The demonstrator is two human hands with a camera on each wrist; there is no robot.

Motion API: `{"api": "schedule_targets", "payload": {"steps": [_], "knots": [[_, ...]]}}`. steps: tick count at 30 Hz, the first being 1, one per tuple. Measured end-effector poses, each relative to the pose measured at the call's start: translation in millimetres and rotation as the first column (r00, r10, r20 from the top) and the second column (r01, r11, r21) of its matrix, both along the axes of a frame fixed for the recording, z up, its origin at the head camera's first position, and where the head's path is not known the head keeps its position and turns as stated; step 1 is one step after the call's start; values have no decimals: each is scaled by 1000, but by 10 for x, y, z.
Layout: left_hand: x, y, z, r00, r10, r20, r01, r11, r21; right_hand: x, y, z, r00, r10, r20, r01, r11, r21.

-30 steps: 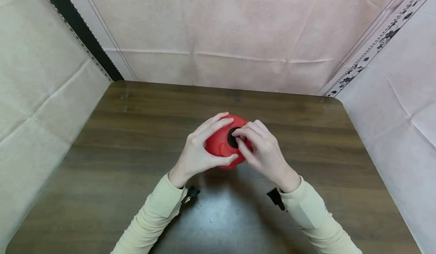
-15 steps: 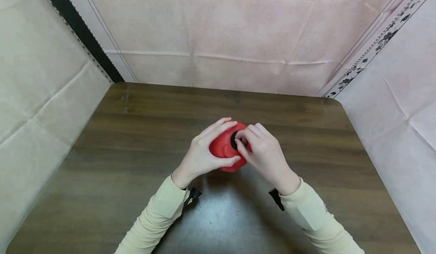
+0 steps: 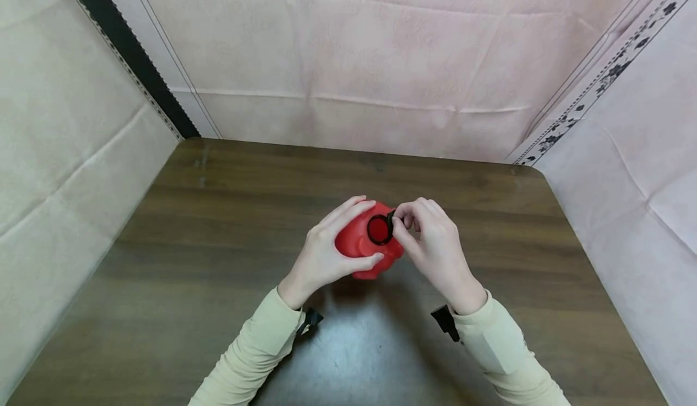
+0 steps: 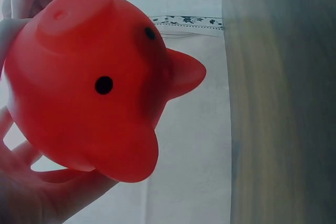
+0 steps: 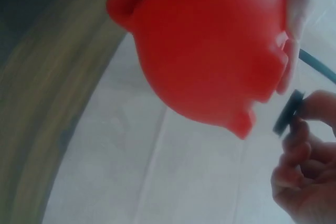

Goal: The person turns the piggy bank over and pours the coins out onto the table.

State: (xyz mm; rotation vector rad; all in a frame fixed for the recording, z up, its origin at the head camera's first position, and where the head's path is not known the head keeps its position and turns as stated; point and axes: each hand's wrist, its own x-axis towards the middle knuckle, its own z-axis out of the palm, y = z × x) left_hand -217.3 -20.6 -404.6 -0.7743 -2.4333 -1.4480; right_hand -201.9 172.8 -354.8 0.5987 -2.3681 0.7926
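A red piggy bank (image 3: 354, 238) is held above the table on its side, its legs toward my right hand. My left hand (image 3: 317, 256) grips it, fingers over the far side and thumb on the near side. The left wrist view shows its snout (image 4: 73, 17), black eyes and ears. My right hand (image 3: 435, 248) pinches a black plug (image 5: 289, 113) between thumb and index finger. From the right wrist it appears edge-on, just apart from the red body. In the head view a black ring (image 3: 369, 230) outlines a round, dark red area on the underside, beside the fingertips.
A brown wooden table (image 3: 229, 212) lies beneath both hands. Pale cloth (image 3: 354, 61) hangs behind it and along both sides, with a flowered border at right. Black straps (image 3: 445, 321) sit at the wrists.
My right hand has pulled slightly right, drawing the plug away from the underside, where the ring now shows. The left hand keeps its grip; both hands appear slightly lower in view.
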Motion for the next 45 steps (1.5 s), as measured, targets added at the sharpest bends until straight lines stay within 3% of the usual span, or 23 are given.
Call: {"api": "schedule_targets", "payload": {"steps": [8, 16, 23, 34, 39, 45], "knots": [[30, 35, -14, 999, 9, 32, -10, 999, 30, 35, 56, 21, 999, -3, -41, 4, 1000, 28], [78, 6, -64, 996, 52, 72, -58, 995, 76, 59, 96, -17, 999, -9, -35, 12, 998, 69], [80, 26, -129, 994, 67, 92, -80, 986, 143, 57, 173, -60, 997, -65, -30, 69, 989, 133], [55, 80, -196, 977, 145, 155, -184, 943, 279, -35, 301, -235, 987, -154, -45, 160, 966, 201], [31, 105, -202, 977, 147, 153, -188, 934, 305, -172, 523, -404, 972, -232, 34, 214, 934, 287], [29, 126, -191, 976, 159, 151, -199, 931, 307, -346, 868, -680, 931, -308, 195, 198, 876, 439]]}}
